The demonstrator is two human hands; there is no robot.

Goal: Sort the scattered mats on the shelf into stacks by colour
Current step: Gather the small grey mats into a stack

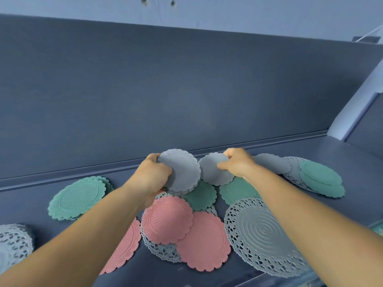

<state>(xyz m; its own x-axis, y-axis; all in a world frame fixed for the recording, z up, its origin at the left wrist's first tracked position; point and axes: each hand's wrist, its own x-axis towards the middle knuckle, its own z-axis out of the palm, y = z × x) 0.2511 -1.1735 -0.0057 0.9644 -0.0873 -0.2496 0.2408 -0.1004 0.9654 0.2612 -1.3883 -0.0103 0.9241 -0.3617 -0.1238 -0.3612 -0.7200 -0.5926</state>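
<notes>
My left hand [152, 172] grips a small stack of grey scalloped mats [182, 170], lifted and tilted above the shelf. Right beside it, my right hand [236, 162] pinches the edge of another small grey mat [211, 172]. Below them lie three pink mats [167, 220] overlapping one another, and two small green mats [202, 196] in the middle. A green stack [79, 197] sits at the left. Two green mats [321, 177] rest on lacy grey mats at the right.
A large lacy grey mat [261, 235] lies under my right forearm, and another lacy grey pile [14, 243] is at the far left. The dark shelf [352, 154] has a tall back panel [186, 90] and a raised ledge behind the mats.
</notes>
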